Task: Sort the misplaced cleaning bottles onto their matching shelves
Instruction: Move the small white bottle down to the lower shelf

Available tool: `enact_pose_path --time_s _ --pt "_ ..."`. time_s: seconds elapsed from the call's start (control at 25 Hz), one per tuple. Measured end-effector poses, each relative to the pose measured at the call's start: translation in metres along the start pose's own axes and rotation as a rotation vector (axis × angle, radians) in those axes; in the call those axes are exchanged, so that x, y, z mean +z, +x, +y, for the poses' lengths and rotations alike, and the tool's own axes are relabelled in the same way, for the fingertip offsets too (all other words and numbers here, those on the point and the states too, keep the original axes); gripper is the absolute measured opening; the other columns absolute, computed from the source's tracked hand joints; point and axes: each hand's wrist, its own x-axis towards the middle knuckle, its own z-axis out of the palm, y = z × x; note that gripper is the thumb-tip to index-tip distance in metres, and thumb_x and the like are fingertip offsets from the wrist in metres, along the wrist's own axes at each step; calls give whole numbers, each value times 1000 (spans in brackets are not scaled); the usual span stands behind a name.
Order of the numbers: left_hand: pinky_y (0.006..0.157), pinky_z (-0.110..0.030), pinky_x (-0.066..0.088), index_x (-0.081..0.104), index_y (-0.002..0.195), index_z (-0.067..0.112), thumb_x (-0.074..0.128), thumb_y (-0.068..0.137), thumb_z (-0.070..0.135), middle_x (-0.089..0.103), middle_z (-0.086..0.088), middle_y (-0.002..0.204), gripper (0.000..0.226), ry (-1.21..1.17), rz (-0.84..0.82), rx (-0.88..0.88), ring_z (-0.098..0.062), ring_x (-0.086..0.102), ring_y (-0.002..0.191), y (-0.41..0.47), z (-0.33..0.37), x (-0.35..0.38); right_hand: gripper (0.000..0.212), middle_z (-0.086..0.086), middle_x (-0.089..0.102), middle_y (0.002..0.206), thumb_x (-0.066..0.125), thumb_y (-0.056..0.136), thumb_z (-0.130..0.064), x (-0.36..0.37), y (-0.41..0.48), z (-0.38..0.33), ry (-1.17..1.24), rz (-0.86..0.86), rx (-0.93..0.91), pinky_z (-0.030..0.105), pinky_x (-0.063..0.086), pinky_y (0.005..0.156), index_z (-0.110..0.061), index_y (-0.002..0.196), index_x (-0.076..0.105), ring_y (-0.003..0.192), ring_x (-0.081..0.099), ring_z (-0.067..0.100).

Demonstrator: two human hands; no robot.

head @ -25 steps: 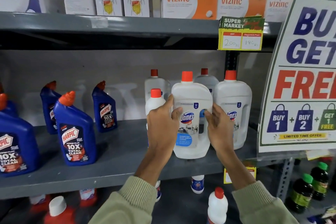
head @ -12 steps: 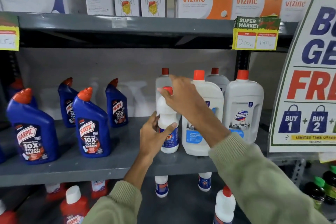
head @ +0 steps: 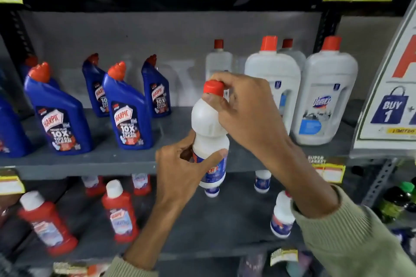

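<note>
- Head view, the shelves: the middle shelf carries two families of bottles. Blue angled-neck bottles stand grouped on the left, and big white jugs with orange caps stand on the right, so each kind seems to have its own stretch of shelf.
- Head view, the lower shelf: red bottles with white caps stand to the left and small white bottles with blue labels to the right. These look like the same kind as the one in hand, which suggests it belongs down there rather than among the jugs.
- Head view, the task's thing: the small white bottle with a red cap is held in the air in front of the middle shelf's edge, upright with a slight tilt, just left of the jugs and resting on no shelf.
- Head view, the right hand: it comes over from the right and its fingers are curled closed around the cap and neck, likely steadying the top.
- Head view, the left hand: it wraps the lower body at the label, thumb across the front and fingers behind, a closed grip that bears the weight from below.
- Judgement: two hands on one light bottle points to a careful carry, most likely down to the matching row.
</note>
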Motion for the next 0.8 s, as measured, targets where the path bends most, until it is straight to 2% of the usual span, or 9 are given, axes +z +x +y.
enact_pose_path --time_s 0.08,0.12,0.2,0.32,0.36,0.48,0.56,0.64,0.8 --pt "74 -23 61 74 109 28 86 60 45 78 23 94 54 -33 -9 -37 -7 76 87 -28 -8 0 17 -19 41 47 66 86 -31 -3 -25 -3 61 -9 18 9 34 58 -14 90 69 50 47 -1" --pt "74 -28 62 75 107 26 87 59 44 78 21 93 52 -46 -16 -77 -12 76 86 -43 -18 3 16 -19 43 45 67 85 -28 1 -40 0 88 -32 43 8 34 57 -13 90 69 51 48 -2" --pt "73 -31 62 76 105 23 88 58 41 79 18 90 51 -30 -33 -130 -18 76 83 -68 -41 10 11 -28 51 53 68 84 -22 13 -69 10 89 -86 76 7 32 56 -12 88 68 53 49 -6" --pt "65 -26 61 72 104 29 88 55 43 78 17 83 54 38 -106 -228 -11 74 73 -98 -90 20 11 -26 42 51 72 82 -16 43 -121 45 53 -146 188 3 32 58 -11 90 67 57 48 -14" --pt "64 -27 61 72 103 29 89 54 43 78 14 81 53 79 -133 -259 -13 73 71 -104 -109 25 13 -28 41 56 72 81 -16 55 -137 60 41 -159 235 3 32 59 -11 93 68 58 48 -14" --pt "63 -24 58 76 104 18 92 55 32 78 8 78 53 123 -219 -389 -15 72 71 -116 -162 45 13 -15 61 75 70 82 -18 93 -173 106 24 -235 367 10 38 62 -14 93 66 62 50 -3" --pt "65 -26 55 77 101 14 93 55 24 78 3 81 50 123 -228 -471 -10 71 71 -118 -187 57 9 -1 67 79 68 82 -16 117 -183 128 46 -302 436 31 45 64 -13 89 64 66 51 12" --pt "63 -30 58 78 95 15 92 53 24 78 2 81 46 125 -218 -519 -13 74 73 -113 -212 72 6 1 67 78 65 83 -12 137 -186 150 74 -321 501 30 42 63 -14 88 64 67 51 17" --pt "67 -37 62 77 92 14 90 52 27 77 3 79 43 166 -208 -544 -21 76 80 -101 -249 89 10 8 73 90 65 85 -12 162 -185 183 83 -333 579 26 45 67 -13 95 65 75 59 18"
